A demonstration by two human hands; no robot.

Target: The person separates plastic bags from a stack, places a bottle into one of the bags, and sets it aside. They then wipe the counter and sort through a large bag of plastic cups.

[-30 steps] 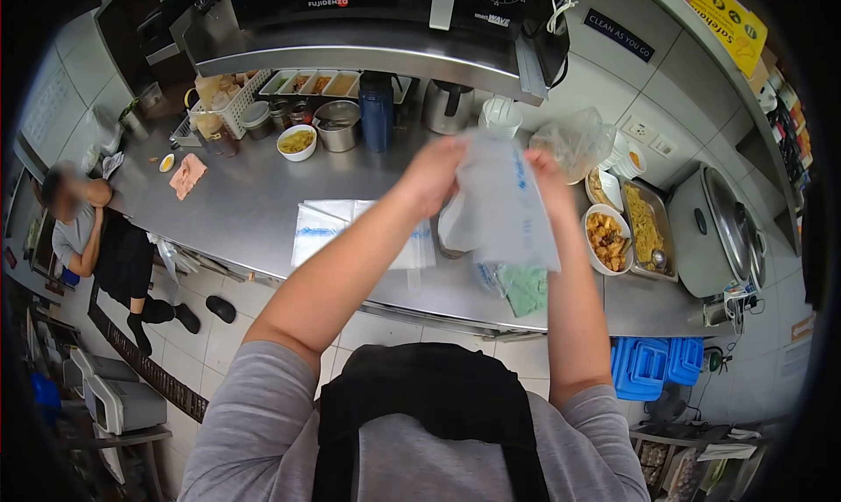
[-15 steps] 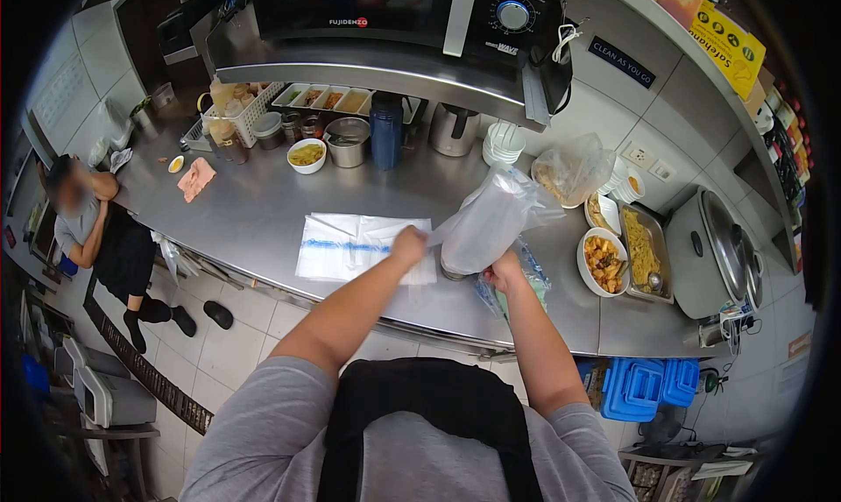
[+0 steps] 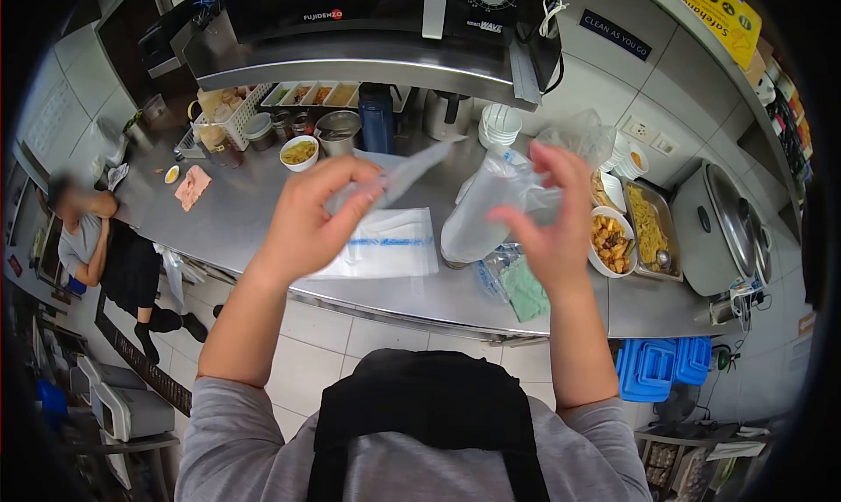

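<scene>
My left hand [image 3: 317,213] is raised over the steel counter, thumb and fingers closed on a thin, clear plastic bag [image 3: 405,176] that is smeared by motion. Below it lies a flat stack of white plastic sheets [image 3: 390,246] with a blue printed stripe. My right hand [image 3: 561,217] is held up with thumb and fingers apart and nothing between them. Just left of that hand, a translucent plastic bag [image 3: 477,213] stands over an upright holder, mostly hidden beneath it. A green cloth [image 3: 526,290] and crumpled clear plastic lie below my right hand.
To the right are a bowl of cubed food [image 3: 613,243], a noodle tray [image 3: 648,230] and a large cooker [image 3: 705,239]. A blue flask [image 3: 377,121] and pot [image 3: 339,132] stand behind. A microwave shelf [image 3: 368,71] overhangs. Another person [image 3: 96,230] sits at left.
Both hands have risen from the counter. My left hand has moved left and up with the thin plastic bag; my right hand has left the base of the covered holder and opened.
</scene>
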